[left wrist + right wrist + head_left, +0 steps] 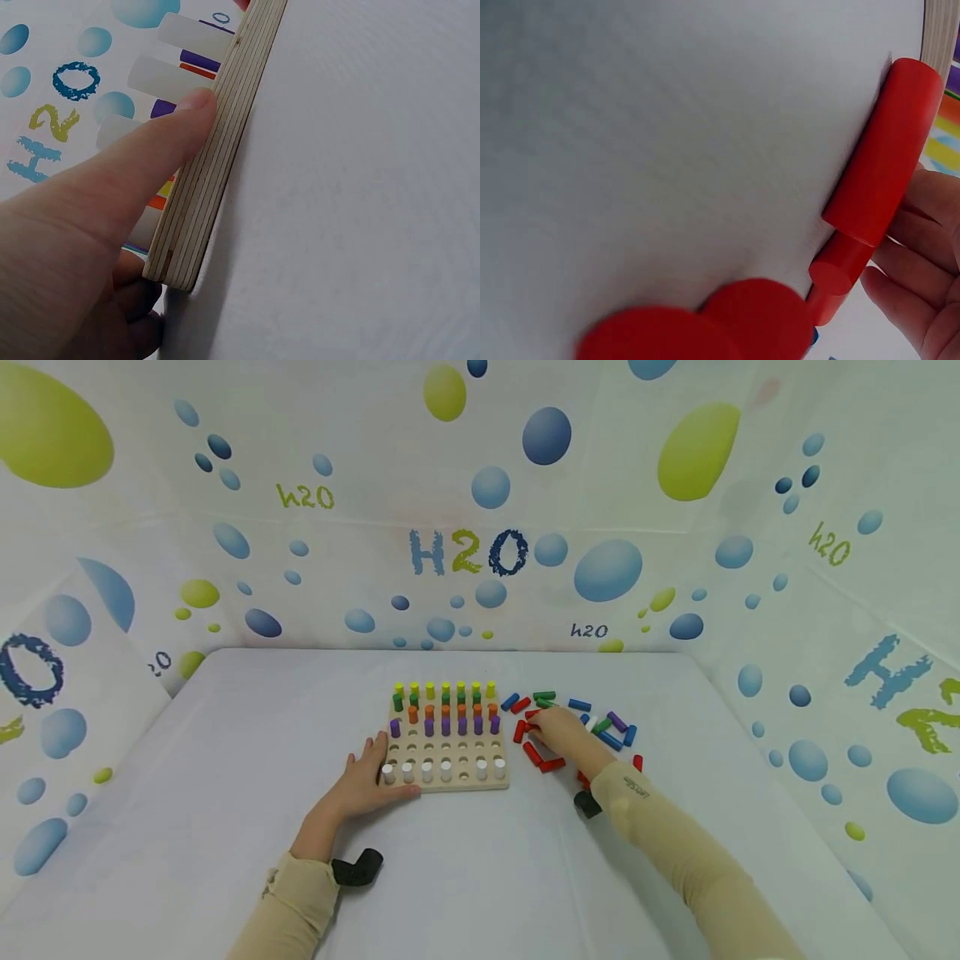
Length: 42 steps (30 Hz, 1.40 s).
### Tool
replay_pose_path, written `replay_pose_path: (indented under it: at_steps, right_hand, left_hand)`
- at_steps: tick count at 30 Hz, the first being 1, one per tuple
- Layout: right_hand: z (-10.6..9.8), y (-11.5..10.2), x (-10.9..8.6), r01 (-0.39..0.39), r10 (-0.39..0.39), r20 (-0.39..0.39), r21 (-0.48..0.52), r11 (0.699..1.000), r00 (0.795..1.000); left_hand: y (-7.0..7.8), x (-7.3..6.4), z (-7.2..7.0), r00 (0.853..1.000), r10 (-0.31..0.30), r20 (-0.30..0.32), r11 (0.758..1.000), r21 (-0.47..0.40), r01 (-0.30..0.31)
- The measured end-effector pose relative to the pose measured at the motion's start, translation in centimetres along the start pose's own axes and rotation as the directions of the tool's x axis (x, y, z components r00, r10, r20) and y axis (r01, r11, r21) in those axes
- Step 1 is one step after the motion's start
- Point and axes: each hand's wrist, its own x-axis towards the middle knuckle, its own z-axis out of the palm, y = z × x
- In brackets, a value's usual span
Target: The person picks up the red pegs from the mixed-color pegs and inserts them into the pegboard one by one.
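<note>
A wooden peg board [472, 783] lies on the table. Yellow, green, orange and purple pegs stand in its far rows, white pegs [427, 771] in the nearest. My left hand [363, 783] rests at the board's near left corner, thumb stretched along the front edge and fingers spread by the left side. In the left wrist view the left thumb [169, 139] lies against the layered edge. My right hand [558, 731] is low among loose red pegs [532, 753], fingers bent. In the right wrist view its fingertips meet a red peg [885, 154]; I cannot tell whether they pinch one.
Right of the board lie loose blue pegs [611, 741], green pegs [544, 696] and a purple peg [617, 722]. Black wrist cameras [358, 867] sit on both wrists. A printed sheet [465, 485] hangs behind the white table [465, 877] and along its sides.
</note>
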Motion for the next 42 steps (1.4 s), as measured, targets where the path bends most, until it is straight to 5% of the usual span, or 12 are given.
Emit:
replay_pose_path:
  at_steps: [19, 35, 42]
  right_hand:
    - [-0.2, -0.7, 0.8, 0.021, -0.024, -0.042, -0.060, 0.998, 0.999]
    - [-0.8, 0.9, 0.1, -0.015, 0.037, -0.101, 0.209, 0.978, 0.994]
    - [-0.5, 2.2, -0.2, -0.024, 0.082, -0.111, 0.448, 0.894, 0.990]
  left_hand:
    - [0.6, -0.3, -0.3, 1.000, -0.003, 0.003, 1.000, -0.005, 0.003]
    - [0.3, -0.2, -0.1, 1.000, -0.008, -0.001, 1.000, -0.006, 0.008]
    - [0.1, -0.1, 0.0, 1.000, -0.013, -0.001, 1.000, -0.011, 0.013]
